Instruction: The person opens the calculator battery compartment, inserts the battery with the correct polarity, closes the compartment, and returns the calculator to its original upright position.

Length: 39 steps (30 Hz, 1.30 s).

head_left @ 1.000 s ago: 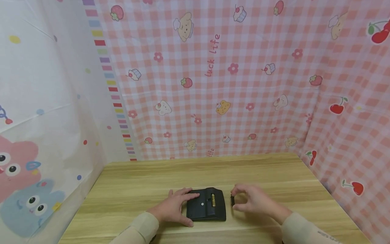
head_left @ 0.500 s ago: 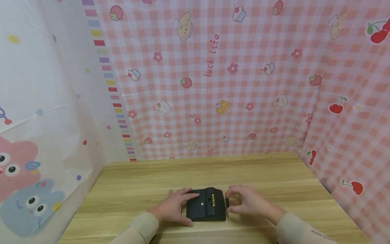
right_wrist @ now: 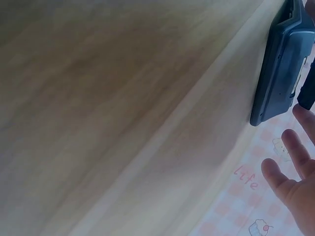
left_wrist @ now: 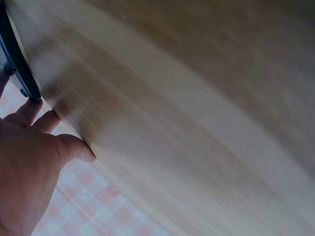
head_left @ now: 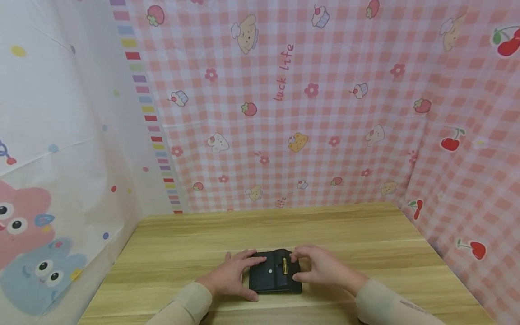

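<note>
A black calculator (head_left: 262,277) lies face down on the wooden table, its battery slot uncovered. Inside that slot sits a gold-coloured battery (head_left: 285,266). My left hand (head_left: 235,275) rests on the calculator's left side with fingers spread. Its index finger lies on the back and the thumb is by the near left corner. From the right, my right hand (head_left: 327,271) reaches over the calculator beside the battery. Between its thumb and fingers it pinches a small black battery cover (right_wrist: 307,88), seen just above the back in the right wrist view; in the head view the cover barely shows.
The light wooden table (head_left: 203,234) reaches back to a pink checked cloth (head_left: 260,149). A white cloth with cartoon figures (head_left: 81,135) hangs along the left side, and checked cloth continues down the right.
My right hand has moved left with the battery cover, from beside the calculator to over its right part. The left hand and the calculator have stayed in place.
</note>
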### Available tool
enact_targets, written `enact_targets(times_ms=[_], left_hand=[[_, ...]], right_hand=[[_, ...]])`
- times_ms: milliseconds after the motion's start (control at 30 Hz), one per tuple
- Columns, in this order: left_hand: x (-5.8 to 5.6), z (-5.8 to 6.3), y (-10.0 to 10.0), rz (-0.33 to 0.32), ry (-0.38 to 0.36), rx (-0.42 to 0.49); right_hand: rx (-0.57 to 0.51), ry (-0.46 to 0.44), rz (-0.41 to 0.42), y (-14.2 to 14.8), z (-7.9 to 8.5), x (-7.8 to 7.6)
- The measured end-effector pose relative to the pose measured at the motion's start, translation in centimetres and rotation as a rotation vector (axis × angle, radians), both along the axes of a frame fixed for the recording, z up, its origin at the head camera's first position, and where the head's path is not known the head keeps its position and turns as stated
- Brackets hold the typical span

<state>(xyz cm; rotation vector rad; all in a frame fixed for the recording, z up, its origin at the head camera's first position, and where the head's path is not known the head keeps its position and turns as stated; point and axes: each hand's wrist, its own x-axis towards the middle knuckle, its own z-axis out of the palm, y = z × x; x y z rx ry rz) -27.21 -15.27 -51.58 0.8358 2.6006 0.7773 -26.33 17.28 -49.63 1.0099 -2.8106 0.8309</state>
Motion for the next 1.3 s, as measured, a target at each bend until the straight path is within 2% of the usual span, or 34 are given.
enact_targets(times_ms=[667,967,1300], left_hand=[[-0.4,-0.6,-0.1,0.0,0.006,-0.013],[-0.2,-0.3,-0.1,-0.003,0.002,-0.004],[-0.4,-0.6,-0.2,-0.009,-0.003,0.005]], right_hand=[[0.004,-0.012,-0.014,-1.1,-0.1,-1.0],[0.033,0.045,0.014,-1.2,0.4,-0.8],[0.043,0.029,0.014,-1.3,0.7,-0.6]])
